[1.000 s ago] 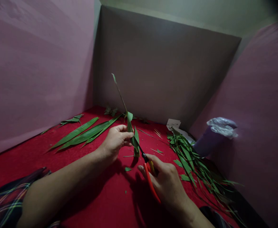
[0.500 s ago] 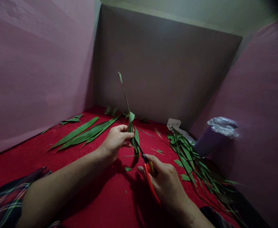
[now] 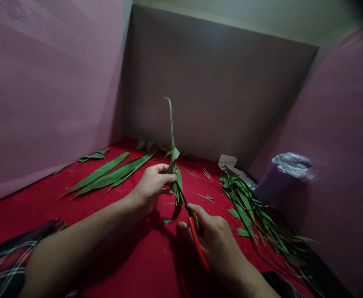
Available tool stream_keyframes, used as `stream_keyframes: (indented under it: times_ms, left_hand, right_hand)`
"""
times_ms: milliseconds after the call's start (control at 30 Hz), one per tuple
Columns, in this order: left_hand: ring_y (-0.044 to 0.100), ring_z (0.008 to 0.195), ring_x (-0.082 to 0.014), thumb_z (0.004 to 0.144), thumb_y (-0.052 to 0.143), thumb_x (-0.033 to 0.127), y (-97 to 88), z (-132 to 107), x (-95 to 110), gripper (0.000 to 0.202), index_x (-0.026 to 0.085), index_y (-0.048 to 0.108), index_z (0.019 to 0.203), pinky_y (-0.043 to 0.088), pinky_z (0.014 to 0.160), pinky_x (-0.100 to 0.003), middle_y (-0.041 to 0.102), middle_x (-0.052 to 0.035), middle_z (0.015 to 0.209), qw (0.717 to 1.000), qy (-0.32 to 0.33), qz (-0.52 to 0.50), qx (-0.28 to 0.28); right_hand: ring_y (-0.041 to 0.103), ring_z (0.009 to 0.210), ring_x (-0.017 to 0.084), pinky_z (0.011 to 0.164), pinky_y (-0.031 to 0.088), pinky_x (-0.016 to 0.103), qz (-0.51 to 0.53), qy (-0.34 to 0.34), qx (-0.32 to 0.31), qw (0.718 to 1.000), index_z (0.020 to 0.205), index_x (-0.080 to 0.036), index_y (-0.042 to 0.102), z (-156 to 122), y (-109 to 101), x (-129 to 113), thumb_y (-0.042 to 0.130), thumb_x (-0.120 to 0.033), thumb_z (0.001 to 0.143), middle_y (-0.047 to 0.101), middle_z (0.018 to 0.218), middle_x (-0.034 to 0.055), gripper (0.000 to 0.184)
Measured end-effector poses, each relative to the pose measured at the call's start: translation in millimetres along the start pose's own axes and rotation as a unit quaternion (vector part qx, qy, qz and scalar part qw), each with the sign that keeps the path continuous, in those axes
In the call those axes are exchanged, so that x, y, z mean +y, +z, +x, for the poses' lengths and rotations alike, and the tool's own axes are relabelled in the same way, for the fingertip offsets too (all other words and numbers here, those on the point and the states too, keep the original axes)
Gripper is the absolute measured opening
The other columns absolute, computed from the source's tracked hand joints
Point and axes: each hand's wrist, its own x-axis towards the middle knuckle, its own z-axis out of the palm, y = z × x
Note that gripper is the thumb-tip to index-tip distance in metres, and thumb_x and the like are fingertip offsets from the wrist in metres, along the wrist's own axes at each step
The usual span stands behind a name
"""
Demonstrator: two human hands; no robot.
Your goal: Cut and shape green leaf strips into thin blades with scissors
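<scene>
My left hand point(image 3: 152, 184) pinches a folded green leaf point(image 3: 174, 165) and holds it upright over the red cloth point(image 3: 131, 248). The leaf's thin tip rises in front of the grey back panel. My right hand point(image 3: 217, 242) grips red-handled scissors point(image 3: 195, 236). Their dark blades reach up to the lower end of the leaf beside my left fingers. A small green cutting point(image 3: 167, 221) lies on the cloth between my hands.
Long green leaves point(image 3: 106, 174) lie on the cloth at the left. A heap of leaves and stems point(image 3: 256, 215) runs along the right. A purple cup with a plastic bag point(image 3: 280, 174) stands at the right wall. A white paper slip point(image 3: 226, 161) lies at the back.
The leaf has tilted from leaning left to nearly upright, its tip moving right. The scissors have stayed at the leaf's lower end. Both hands remain almost where they were.
</scene>
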Motion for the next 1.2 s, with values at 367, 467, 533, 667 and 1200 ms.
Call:
stream_keyframes:
  times_ms: [367,467,533,667,1200]
  left_hand:
    - [0.05,0.048,-0.0069,0.062,0.061,0.008,1.3,-1.8,0.4,0.01,0.013,0.056,0.069,0.038,0.046,-0.02,0.054,0.0027,0.059,1.0,0.001,-0.02,0.0]
    - [0.05,0.048,-0.0074,0.062,0.061,0.009,1.7,-1.8,0.9,0.01,0.013,0.056,0.069,0.038,0.046,-0.021,0.055,0.0023,0.059,1.0,-0.002,-0.018,0.003]
    - [0.051,0.048,-0.0076,0.062,0.061,0.009,2.2,-1.8,1.4,0.01,0.013,0.056,0.069,0.039,0.046,-0.021,0.055,0.0022,0.059,1.0,-0.004,-0.014,0.004]
    - [0.05,0.048,-0.0073,0.063,0.061,0.009,2.4,-1.3,1.7,0.01,0.013,0.055,0.069,0.039,0.046,-0.02,0.054,0.0021,0.059,1.0,0.0,-0.012,0.004]
    - [0.05,0.048,-0.0075,0.061,0.063,0.01,1.7,-1.6,0.2,0.01,0.013,0.056,0.067,0.038,0.046,-0.02,0.053,0.0024,0.057,1.0,0.005,-0.015,0.003]
  right_hand:
    - [0.05,0.043,0.012,0.046,0.028,0.022,-0.015,-0.011,0.001,1.0,0.108,-0.018,0.055,-0.5,-1.7,-1.7,0.05,-0.029,0.086,0.061,0.056,-0.0017,0.026]
    - [0.05,0.042,0.012,0.046,0.028,0.022,-0.017,-0.011,0.003,1.0,0.106,-0.017,0.056,0.6,-2.2,-1.7,0.049,-0.029,0.085,0.061,0.054,-0.0016,0.024]
    - [0.05,0.042,0.012,0.045,0.028,0.022,-0.02,-0.014,0.011,1.0,0.105,-0.017,0.057,1.3,-2.2,-1.0,0.049,-0.03,0.085,0.061,0.054,-0.0012,0.025]
    - [0.051,0.043,0.012,0.046,0.03,0.022,-0.019,-0.011,0.01,1.0,0.105,-0.017,0.057,1.7,-2.3,0.2,0.05,-0.032,0.085,0.061,0.055,-0.0013,0.026]
    - [0.051,0.043,0.012,0.046,0.03,0.022,-0.024,-0.005,0.008,1.0,0.103,-0.018,0.058,2.0,-1.3,0.1,0.05,-0.032,0.085,0.061,0.054,-0.0019,0.024]
